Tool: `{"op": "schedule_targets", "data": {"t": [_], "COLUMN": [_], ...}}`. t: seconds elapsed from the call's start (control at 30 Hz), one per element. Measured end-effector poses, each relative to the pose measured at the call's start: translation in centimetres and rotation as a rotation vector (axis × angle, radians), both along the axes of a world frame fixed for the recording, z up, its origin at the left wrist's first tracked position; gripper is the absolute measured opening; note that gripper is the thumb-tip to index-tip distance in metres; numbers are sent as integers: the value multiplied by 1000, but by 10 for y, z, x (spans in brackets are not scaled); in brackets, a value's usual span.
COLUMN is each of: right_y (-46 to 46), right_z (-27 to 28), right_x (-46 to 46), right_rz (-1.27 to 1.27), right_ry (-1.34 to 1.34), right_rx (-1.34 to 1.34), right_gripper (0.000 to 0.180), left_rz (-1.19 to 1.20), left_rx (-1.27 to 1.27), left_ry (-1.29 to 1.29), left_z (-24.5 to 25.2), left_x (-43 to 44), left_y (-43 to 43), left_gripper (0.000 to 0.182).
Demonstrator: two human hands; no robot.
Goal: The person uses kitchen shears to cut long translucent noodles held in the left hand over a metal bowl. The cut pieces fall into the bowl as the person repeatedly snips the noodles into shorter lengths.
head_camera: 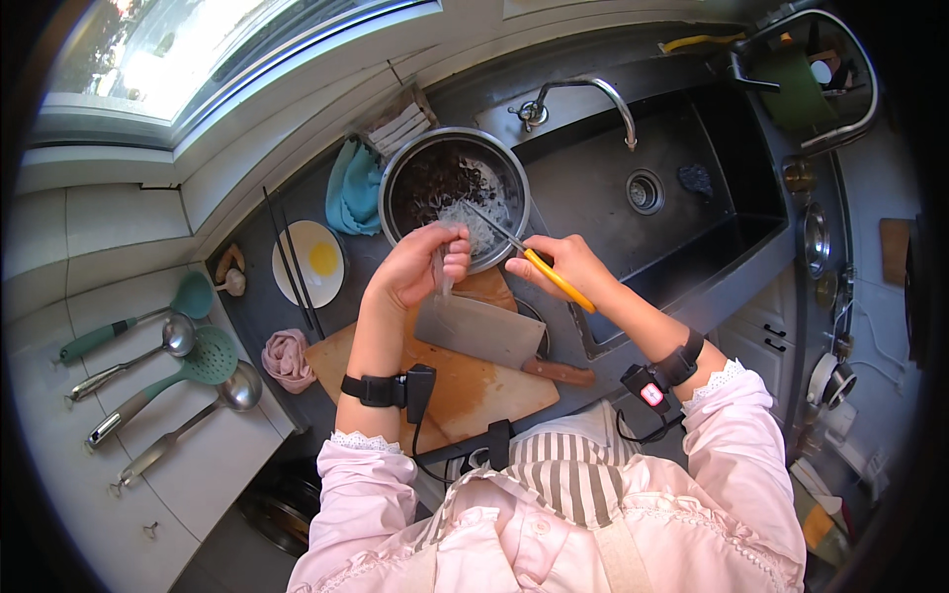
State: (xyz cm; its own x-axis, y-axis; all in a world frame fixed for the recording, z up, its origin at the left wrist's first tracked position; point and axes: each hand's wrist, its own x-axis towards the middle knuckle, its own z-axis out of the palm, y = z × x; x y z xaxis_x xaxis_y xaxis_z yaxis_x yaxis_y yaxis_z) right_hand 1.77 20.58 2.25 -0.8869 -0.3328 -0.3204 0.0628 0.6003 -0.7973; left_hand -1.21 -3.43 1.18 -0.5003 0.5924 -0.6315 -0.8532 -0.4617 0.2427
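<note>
My left hand (432, 259) is closed around a bunch of translucent noodles (443, 276), at the near rim of a steel bowl (511, 167). Inside the bowl lie cut pale noodles (485, 236) and dark shredded pieces (437, 184). My right hand (567, 265) grips a pair of scissors (552, 274) with yellow handles; its blades point left over the bowl, close to the noodles. Below my hands a cleaver (482, 330) with a wooden handle rests across a wooden cutting board (445, 393) that has a wet orange-brown stain.
A white bowl with egg yolk (323, 259) and black chopsticks (293, 259) stands left, near garlic (233, 282) and a pink cloth (288, 361). A teal cloth (352, 189) lies beside the steel bowl. The sink (593, 200) and faucet (593, 85) are right. Ladles (241, 385) hang at left.
</note>
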Motion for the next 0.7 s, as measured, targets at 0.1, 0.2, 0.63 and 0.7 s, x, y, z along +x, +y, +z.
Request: {"op": "schedule_targets", "data": {"t": [0.1,0.2,0.63,0.7], "right_y": [4,5,8,7], "right_z": [0,0,-4,-2], "right_x": [0,0,-1,-1], "right_rz": [-25,-14,174,196], "right_ry": [-64,-31,-19,55], "right_rx": [-67,-55,-54,-30], "right_gripper": [47,46,65,66], "left_rz": [196,243,-90,-109], "left_rx": [16,-66,-117,-131], "left_ry": [-123,-122,168,165], "left_z": [-1,-1,2,4], "left_x": [0,0,2,2], "left_y": [4,7,-1,0], "left_gripper": [11,12,15,15]}}
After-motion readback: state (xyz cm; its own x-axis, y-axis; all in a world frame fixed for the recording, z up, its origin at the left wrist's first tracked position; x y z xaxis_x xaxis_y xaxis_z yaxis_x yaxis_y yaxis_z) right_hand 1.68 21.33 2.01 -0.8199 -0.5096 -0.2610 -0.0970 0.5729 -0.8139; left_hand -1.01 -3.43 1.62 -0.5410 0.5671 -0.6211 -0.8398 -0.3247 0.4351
